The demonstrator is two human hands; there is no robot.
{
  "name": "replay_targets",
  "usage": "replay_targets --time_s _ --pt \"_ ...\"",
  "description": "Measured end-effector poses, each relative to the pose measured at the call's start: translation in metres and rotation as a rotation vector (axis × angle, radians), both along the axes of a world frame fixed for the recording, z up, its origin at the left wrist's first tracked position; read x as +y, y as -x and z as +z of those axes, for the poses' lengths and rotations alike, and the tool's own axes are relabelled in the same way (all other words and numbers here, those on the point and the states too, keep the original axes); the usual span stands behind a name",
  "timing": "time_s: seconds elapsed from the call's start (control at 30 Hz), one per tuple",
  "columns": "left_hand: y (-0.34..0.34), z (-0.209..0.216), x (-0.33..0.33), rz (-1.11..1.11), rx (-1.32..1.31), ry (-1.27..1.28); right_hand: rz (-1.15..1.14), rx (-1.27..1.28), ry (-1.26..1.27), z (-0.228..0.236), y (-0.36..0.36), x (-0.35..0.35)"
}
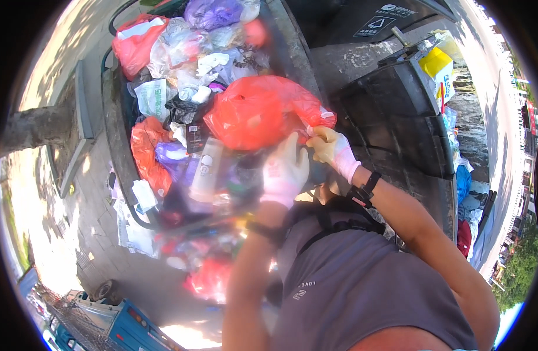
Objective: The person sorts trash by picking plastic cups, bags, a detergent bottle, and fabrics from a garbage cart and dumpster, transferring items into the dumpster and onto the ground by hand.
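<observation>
Pink-and-white gloves cover both hands: the right hand point(332, 147) seems to pinch the gathered neck of a red plastic bag point(251, 111), while the left hand point(285, 171) stands just beside it, reaching up to the bag's lower edge; whether this left grip closes on any film, I cannot tell. The bag lies swollen on top of the waste heap point(190, 50), just ahead of both hands. To work the neck well, it seems best to hold one side firm, draw the thin film with the other in short tugs, and let the heap carry the weight. A translucent container point(204, 172) lies near the left hand and could be knocked. On the right, a black bin point(398, 111) crowds outward pulls, so these should stay small. Leftward, over the dark rim point(115, 126) toward the paving point(96, 213), there looks to be more room for swinging.
</observation>
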State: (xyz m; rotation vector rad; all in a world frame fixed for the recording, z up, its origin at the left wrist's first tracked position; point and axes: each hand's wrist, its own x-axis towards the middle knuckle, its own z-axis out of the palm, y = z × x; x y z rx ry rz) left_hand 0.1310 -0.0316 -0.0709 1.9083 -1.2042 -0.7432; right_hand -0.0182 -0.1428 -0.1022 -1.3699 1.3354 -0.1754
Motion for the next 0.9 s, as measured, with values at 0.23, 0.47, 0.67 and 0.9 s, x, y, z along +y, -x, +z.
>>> replay_targets --time_s 0.23,0.47,0.67,0.9 --pt "0.020 -0.021 -0.067 -0.248 -0.330 -0.272 -0.041 0.370 0.694 0.018 0.024 -0.026" --pt "0.028 -0.010 -0.095 -0.233 -0.391 -0.294 0.029 0.447 1.027 -0.005 0.040 -0.054" --pt "0.049 -0.014 -0.112 -0.204 -0.414 -0.278 -0.208 -0.048 0.159 -0.037 0.045 -0.092" --pt "0.009 -0.045 -0.115 -0.209 -0.609 -0.396 -0.390 -0.432 0.010 -0.022 0.024 -0.069"
